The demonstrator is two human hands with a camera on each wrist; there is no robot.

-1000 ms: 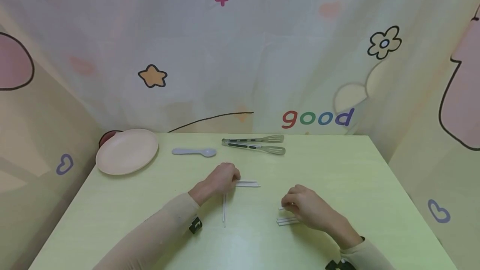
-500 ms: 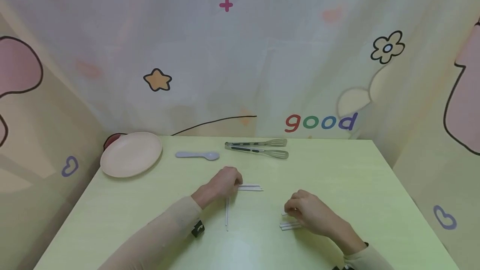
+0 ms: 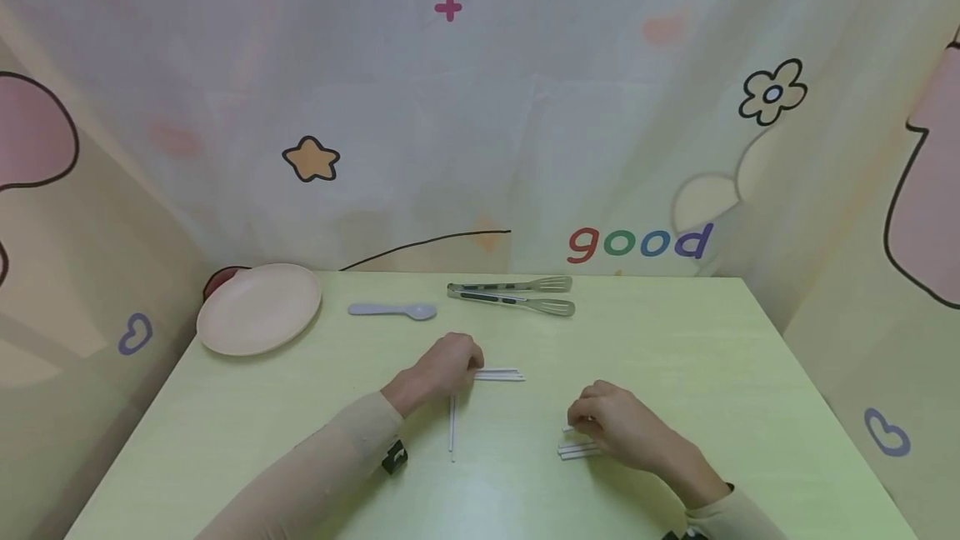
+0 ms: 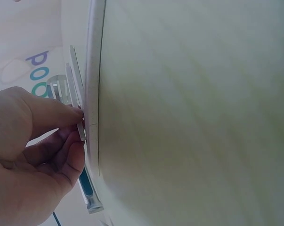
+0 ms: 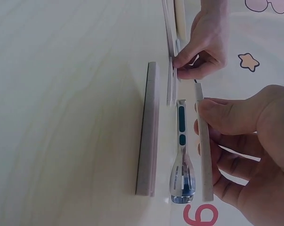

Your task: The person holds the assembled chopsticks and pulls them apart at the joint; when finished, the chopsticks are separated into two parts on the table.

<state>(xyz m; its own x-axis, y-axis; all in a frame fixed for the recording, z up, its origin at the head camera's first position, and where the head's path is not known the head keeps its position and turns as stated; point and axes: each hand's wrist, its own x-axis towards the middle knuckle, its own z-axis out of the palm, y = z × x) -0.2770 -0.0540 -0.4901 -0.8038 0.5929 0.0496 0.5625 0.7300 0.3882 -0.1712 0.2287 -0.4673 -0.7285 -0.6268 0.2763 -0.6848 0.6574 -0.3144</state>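
Observation:
My left hand [image 3: 442, 365] pinches the near end of a white straight stick [image 4: 75, 94] between thumb and fingers, low over the table. Beside it, more white sticks [image 3: 501, 374] lie crosswise in the head view. Two thin sticks [image 3: 452, 430] run end to end from beneath that hand toward the front edge. Over on the right, my right hand [image 3: 618, 427] holds another white stick [image 5: 205, 155] between its thumb and fingers, raised off the tabletop. Below that hand lie several parallel white sticks [image 3: 577, 452], partly covered by it in the head view.
Toward the back stand out metal tongs [image 3: 513, 297] with dark grips and a light purple spoon [image 3: 392, 311]. A round cream plate [image 3: 258, 309] sits at the back left corner. A printed curtain [image 3: 405, 107] rises behind the pale green table [image 3: 675, 332].
The head view has shifted slightly, moving everything a little down and right in the picture. Both hands keep their places over the table and still hold their sticks.

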